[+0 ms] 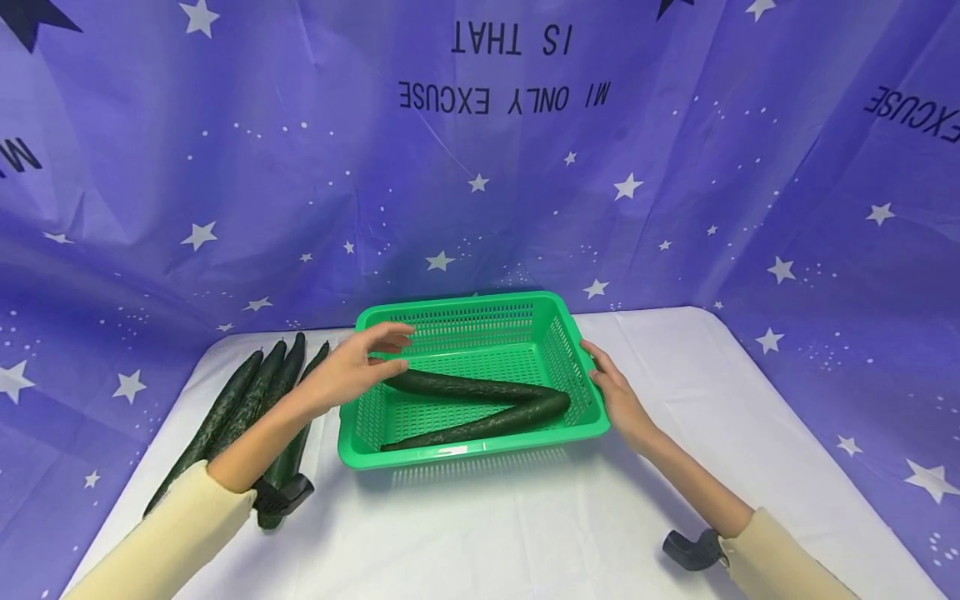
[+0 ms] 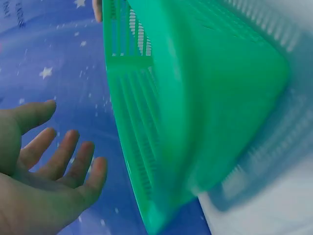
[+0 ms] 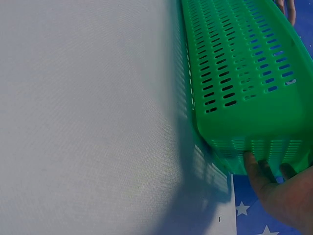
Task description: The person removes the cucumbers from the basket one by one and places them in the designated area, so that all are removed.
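Note:
A green plastic basket (image 1: 474, 452) with slotted walls stands on the white-covered table. Two long dark cucumbers lie in it: the rear cucumber (image 1: 468, 387) and the front cucumber (image 1: 480, 425) meet at the right end. Over the basket's left end hovers my left hand (image 1: 360, 367), palm bare and fingers spread loosely in the left wrist view. The rear cucumber's left tip shows right by its thumb in the head view. My right hand (image 1: 622, 400) grips the basket's right end at the rim, its fingers (image 3: 254, 169) against the outer wall.
Several more cucumbers (image 1: 225, 408) lie side by side at the table's left, partly behind the left forearm. A purple star-printed cloth (image 1: 480, 233) hangs behind and around the white tabletop (image 1: 525, 533). Each wrist carries a black mount (image 1: 693, 550).

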`<state>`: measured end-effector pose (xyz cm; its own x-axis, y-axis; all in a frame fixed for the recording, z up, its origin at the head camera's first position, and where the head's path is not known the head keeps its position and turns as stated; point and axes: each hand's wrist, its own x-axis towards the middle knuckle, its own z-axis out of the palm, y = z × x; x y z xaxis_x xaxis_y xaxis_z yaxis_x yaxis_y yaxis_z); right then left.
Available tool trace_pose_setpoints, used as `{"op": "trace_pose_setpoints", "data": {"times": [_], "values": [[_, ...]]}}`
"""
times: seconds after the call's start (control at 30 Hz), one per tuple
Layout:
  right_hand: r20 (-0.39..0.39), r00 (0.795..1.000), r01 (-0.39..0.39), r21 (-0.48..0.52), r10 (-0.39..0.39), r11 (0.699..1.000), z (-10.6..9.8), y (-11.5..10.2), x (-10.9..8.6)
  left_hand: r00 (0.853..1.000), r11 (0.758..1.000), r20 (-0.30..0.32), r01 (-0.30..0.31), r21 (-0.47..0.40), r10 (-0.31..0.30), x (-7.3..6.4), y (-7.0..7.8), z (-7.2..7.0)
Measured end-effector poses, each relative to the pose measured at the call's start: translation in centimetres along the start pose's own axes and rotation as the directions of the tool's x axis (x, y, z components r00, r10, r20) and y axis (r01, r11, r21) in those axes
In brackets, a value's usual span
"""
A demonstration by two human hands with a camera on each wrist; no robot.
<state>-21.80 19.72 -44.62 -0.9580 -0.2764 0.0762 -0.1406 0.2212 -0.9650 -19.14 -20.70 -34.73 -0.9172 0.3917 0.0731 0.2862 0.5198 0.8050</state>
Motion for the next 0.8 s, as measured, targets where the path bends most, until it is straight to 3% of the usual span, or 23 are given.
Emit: {"op": "trace_pose_setpoints", "data": {"times": [0.13,0.33,0.63,0.8], "values": [[-0.001,1.000,0.002,-0.004,-0.002,1.000,0.0,0.0,0.0,0.993,1.000,0.119,0.001,0.008,-0.002,1.9,1.0,0.8],[-0.001,1.000,0.008,-0.008,-0.008,1.000,-0.1,0.1,0.0,0.955,0.997,0.287,0.081,-0.002,-0.077,4.6,1.6,1.4],[0.008,1.000,0.010,0.002,-0.010,1.000,-0.1,0.2,0.0,0.893,0.977,0.421,0.205,-0.062,-0.161,8.1,0.4,3.4],[0.010,1.000,0.008,0.004,-0.008,1.000,-0.1,0.2,0.0,0.864,0.970,0.458,0.241,-0.011,-0.209,9.4,-0.4,4.9]]}}
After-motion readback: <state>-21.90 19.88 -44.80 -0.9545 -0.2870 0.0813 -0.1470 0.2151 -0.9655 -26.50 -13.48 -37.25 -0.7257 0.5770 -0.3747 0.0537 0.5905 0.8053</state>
